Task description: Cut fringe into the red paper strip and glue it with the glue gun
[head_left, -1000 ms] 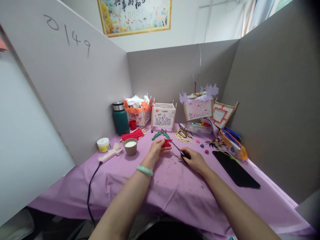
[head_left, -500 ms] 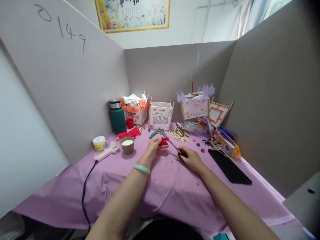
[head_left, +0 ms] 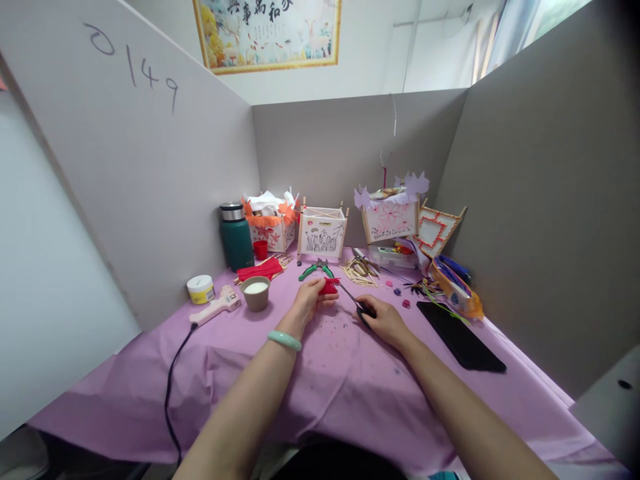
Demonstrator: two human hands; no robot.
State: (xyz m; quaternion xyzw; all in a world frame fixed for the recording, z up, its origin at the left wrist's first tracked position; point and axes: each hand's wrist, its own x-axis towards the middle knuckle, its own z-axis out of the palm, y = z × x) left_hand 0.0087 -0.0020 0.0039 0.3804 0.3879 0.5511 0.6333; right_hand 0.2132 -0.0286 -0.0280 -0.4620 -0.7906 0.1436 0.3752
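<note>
My left hand (head_left: 309, 298) is closed on a small red paper piece (head_left: 330, 287), held just above the purple table cover (head_left: 340, 380). A green bangle (head_left: 285, 341) sits on that wrist. My right hand (head_left: 384, 319) grips black-handled scissors (head_left: 356, 301), whose blades point up-left and meet the red piece. Green-handled pliers (head_left: 315, 268) lie just behind my left hand.
A glue gun (head_left: 216, 306) with black cord, a cup of white glue (head_left: 256, 293), a yellow tub (head_left: 200, 289), a green flask (head_left: 236, 235) and red strips (head_left: 260, 270) stand left. Paper lanterns (head_left: 323, 231) line the back. A black tablet (head_left: 460, 336) lies right. Grey partitions enclose three sides.
The hands keep their hold on the red piece and the scissors. The view has shifted slightly; nothing on the table has moved.
</note>
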